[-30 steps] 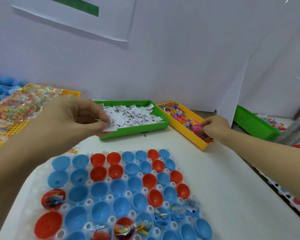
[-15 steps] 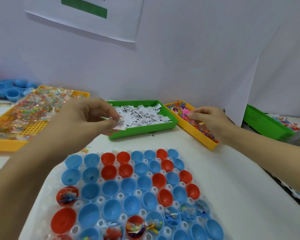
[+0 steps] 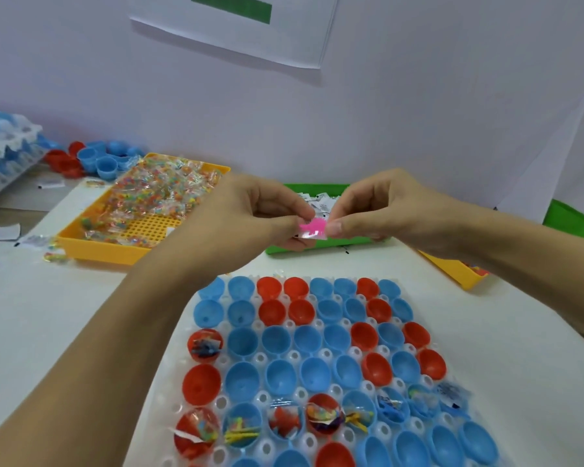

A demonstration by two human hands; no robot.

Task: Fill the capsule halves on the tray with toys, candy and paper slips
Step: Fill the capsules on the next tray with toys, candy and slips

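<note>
Both hands, left hand [image 3: 250, 214] and right hand [image 3: 381, 210], pinch 1 small pink plastic toy [image 3: 312, 226] with a white paper slip [image 3: 309, 234]; a loose pinch could drop either beside the blue and red capsule halves [image 3: 304, 348].

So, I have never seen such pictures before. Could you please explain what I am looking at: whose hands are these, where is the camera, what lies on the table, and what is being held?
There is no machine here. A person works with two bare hands, and one camera worn on the head looks forward and down, so the arms enter from below.

On the white table lies a clear tray of blue and red capsule halves; most are empty, and some near the front already hold things. Behind it stand a yellow bin with wrapped candy and a green bin with paper slips.

The left hand and right hand meet above the tray. Together they pinch a small pink toy and what looks like a paper slip.
</note>
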